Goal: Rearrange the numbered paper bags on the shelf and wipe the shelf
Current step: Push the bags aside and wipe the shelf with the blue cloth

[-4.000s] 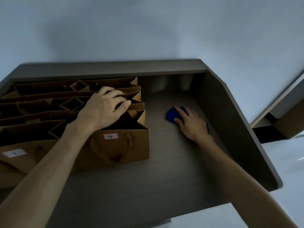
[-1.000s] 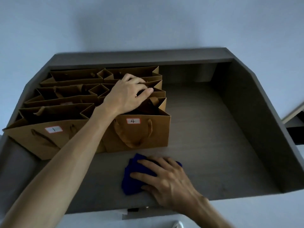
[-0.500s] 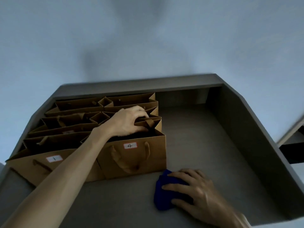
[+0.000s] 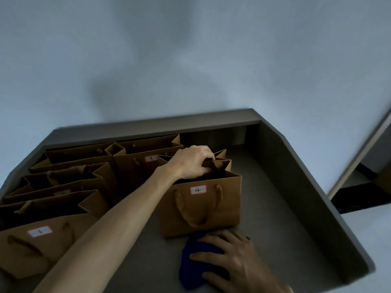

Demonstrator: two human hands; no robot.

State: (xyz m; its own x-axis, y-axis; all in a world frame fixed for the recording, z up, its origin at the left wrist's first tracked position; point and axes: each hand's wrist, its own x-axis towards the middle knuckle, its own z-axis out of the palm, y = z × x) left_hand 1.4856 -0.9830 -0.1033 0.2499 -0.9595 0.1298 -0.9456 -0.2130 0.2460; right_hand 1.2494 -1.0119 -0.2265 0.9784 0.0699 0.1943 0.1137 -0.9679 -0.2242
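Since half a second ago, bag 4 (image 4: pixel 201 206) has slid rightward away from the other bags, opening a strip of bare shelf between it and the row on the left, and the view has tipped up so more wall fills the top. Starting at the lower left of the frame, bag 1 (image 4: pixel 40 246) stands at the front of the left column, its white label facing the camera, with more brown paper bags (image 4: pixel 69 176) lined up behind it toward the upper left, their mouths open; the labels on those are too dim to read. Behind the gap, near the middle of the frame, another bag (image 4: pixel 146 163) shows a white label whose digit I cannot make out. The left forearm crosses from the lower left up to the centre, where the left hand (image 4: pixel 192 161) has its fingers curled over and clamped on the top rear edge of bag 4, perhaps together with the bag just behind it. Bag 4 stands upright at centre right, label and rope handle facing forward. Just in front of it, at the lower centre, the blue cloth (image 4: pixel 194 265) lies on the grey shelf (image 4: pixel 285 208), and the right hand (image 4: pixel 230 261) presses down on it with fingers spread and fairly straight, the fingertips close to the foot of bag 4. At the right, the shelf's dark side wall (image 4: pixel 296 176) rises along the edge, with a pale wall (image 4: pixel 190 60) above everything.
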